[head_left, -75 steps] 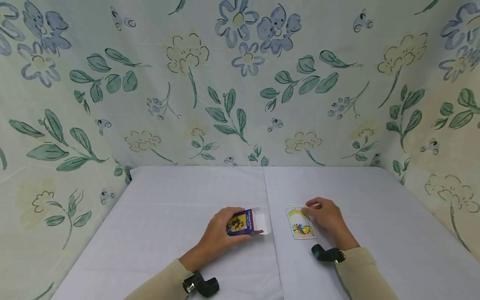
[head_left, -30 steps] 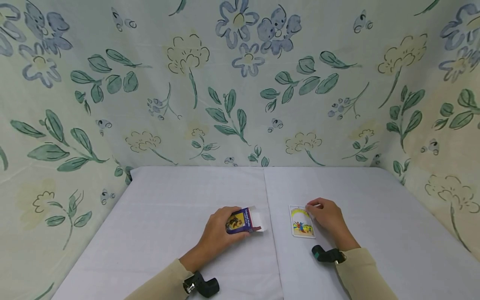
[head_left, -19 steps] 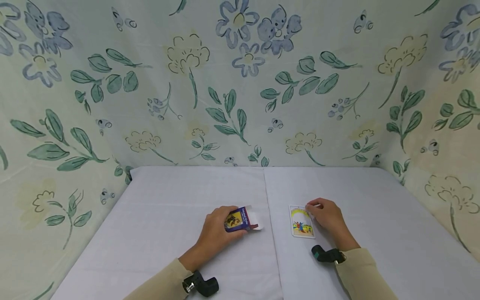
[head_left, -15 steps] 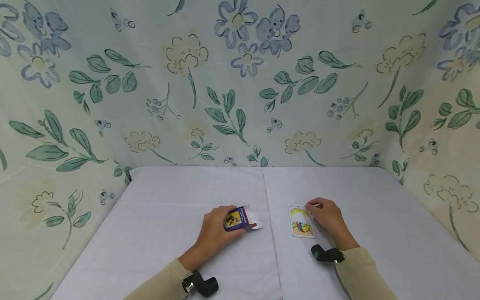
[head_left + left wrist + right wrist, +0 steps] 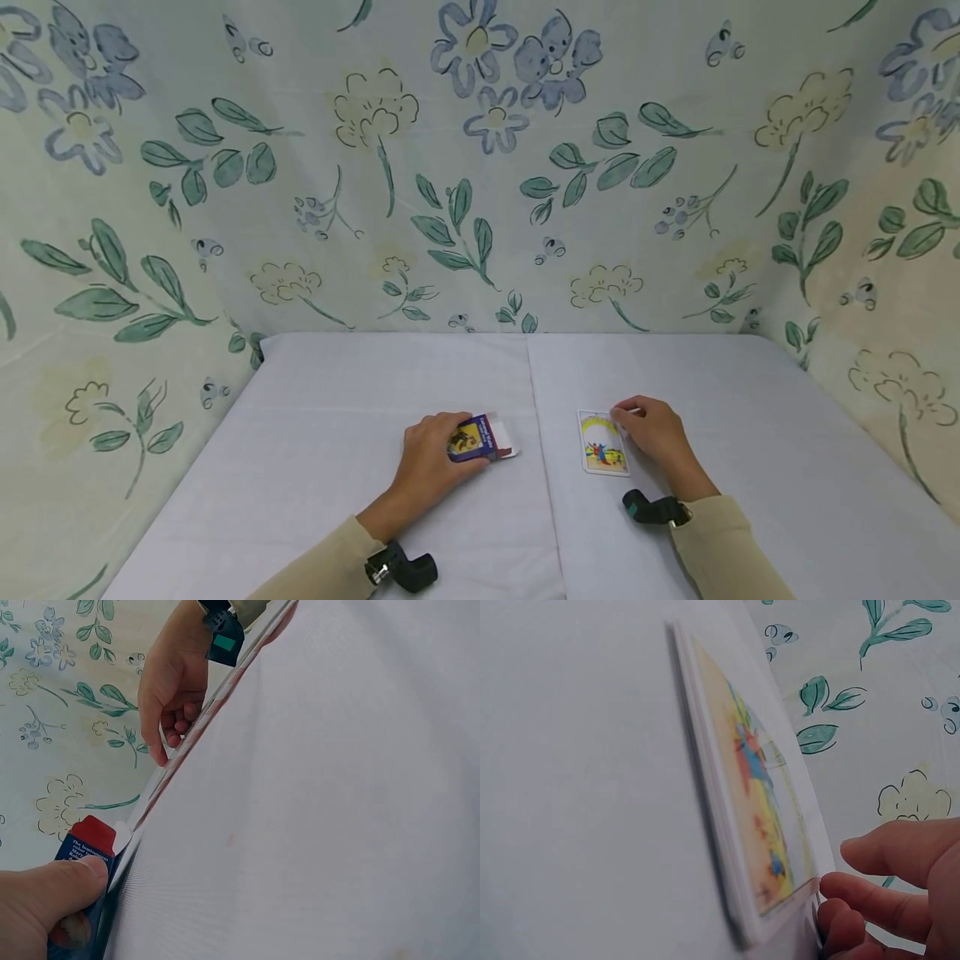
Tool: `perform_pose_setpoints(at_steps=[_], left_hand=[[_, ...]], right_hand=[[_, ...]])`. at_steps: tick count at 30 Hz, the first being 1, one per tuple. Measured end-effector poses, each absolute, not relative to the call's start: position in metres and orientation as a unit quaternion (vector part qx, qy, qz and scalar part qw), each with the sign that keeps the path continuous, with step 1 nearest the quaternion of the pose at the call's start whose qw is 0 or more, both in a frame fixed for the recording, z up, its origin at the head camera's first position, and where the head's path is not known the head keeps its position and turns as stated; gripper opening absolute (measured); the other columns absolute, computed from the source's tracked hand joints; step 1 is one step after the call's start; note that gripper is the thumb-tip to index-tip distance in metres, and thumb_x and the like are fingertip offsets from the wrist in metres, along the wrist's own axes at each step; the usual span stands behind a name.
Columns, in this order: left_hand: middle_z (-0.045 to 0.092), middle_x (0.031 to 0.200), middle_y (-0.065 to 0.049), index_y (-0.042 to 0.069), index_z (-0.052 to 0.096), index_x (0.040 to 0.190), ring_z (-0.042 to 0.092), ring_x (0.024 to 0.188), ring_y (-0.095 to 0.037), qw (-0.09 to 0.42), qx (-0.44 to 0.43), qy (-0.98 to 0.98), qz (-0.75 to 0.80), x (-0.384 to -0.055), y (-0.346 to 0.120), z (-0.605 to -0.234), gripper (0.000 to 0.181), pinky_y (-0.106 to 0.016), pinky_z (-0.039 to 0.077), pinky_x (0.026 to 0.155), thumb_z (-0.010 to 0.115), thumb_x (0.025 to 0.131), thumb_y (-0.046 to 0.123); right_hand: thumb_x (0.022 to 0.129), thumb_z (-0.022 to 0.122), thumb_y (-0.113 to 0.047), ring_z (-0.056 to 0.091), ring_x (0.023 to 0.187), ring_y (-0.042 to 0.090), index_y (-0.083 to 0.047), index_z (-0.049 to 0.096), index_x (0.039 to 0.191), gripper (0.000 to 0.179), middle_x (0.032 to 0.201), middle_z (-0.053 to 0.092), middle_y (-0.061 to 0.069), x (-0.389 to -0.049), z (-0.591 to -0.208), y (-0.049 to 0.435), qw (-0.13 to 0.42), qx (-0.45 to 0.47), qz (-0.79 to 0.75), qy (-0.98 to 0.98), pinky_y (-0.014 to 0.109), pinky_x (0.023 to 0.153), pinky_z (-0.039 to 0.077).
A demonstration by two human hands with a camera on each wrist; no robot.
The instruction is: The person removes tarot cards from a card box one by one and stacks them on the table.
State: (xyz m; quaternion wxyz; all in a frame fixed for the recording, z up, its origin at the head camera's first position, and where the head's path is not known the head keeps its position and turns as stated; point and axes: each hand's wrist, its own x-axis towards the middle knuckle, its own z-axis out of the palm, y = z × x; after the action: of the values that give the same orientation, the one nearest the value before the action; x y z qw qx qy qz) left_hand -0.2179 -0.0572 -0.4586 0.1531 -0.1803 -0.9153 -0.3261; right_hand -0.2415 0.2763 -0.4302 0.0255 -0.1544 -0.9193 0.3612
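My left hand (image 5: 431,462) grips a small dark blue card box (image 5: 470,439) with a yellow picture on its front. The box's white-lined end flap stands open toward the right. In the left wrist view the thumb lies across the box's blue side, below a red flap (image 5: 94,833). To the right, a squared stack of picture cards (image 5: 602,454) lies face up on the white cloth, its top card showing a yellow arc and colourful figures. My right hand (image 5: 654,429) touches the stack's upper right corner. In the right wrist view the index fingertip meets its edge, the thumb held apart.
A white cloth (image 5: 337,383) with a crease down its middle covers the table. Floral fabric (image 5: 480,192) hangs behind it and along both sides. Black wrist cameras sit on both forearms, close above the table.
The card box has moved slightly left with my left hand, away from the cards. Offset cards at the stack's edge have been squared up; my right hand stays at the same corner.
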Motion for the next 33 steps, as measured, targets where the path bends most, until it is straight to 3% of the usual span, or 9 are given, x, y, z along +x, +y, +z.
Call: perform_pose_setpoints(at_steps=[18,25,33], left_hand=[[0.064,0.118,0.001,0.015,0.06,0.128,0.053,0.107,-0.018,0.144,-0.194,-0.922,-0.302,-0.218,-0.057,-0.457,0.07,-0.044,0.035,0.088,0.082,0.071,0.05],[0.06,0.123,0.002,0.021,0.059,0.131,0.049,0.111,-0.019,0.131,-0.196,-0.931,-0.277,-0.223,-0.065,-0.456,0.073,-0.044,0.033,0.088,0.08,0.07,0.055],[0.053,0.133,-0.006,0.023,0.054,0.138,0.046,0.12,-0.026,0.091,-0.207,-0.938,-0.263,-0.225,-0.071,-0.448,0.078,-0.054,0.032,0.096,0.077,0.072,0.058]], right_hand=[[0.094,0.058,-0.028,0.053,0.086,0.029,0.0,0.062,0.115,0.035,0.099,0.058,0.018,-0.242,-0.431,0.278,0.027,-0.153,0.359,-0.92,0.027,0.063,0.045],[0.094,0.058,-0.029,0.053,0.086,0.028,-0.001,0.062,0.116,0.036,0.099,0.058,0.018,-0.243,-0.43,0.276,0.025,-0.149,0.363,-0.919,0.026,0.063,0.044],[0.094,0.058,-0.03,0.054,0.084,0.027,-0.001,0.061,0.117,0.037,0.099,0.058,0.018,-0.244,-0.428,0.277,0.02,-0.146,0.365,-0.919,0.025,0.062,0.044]])
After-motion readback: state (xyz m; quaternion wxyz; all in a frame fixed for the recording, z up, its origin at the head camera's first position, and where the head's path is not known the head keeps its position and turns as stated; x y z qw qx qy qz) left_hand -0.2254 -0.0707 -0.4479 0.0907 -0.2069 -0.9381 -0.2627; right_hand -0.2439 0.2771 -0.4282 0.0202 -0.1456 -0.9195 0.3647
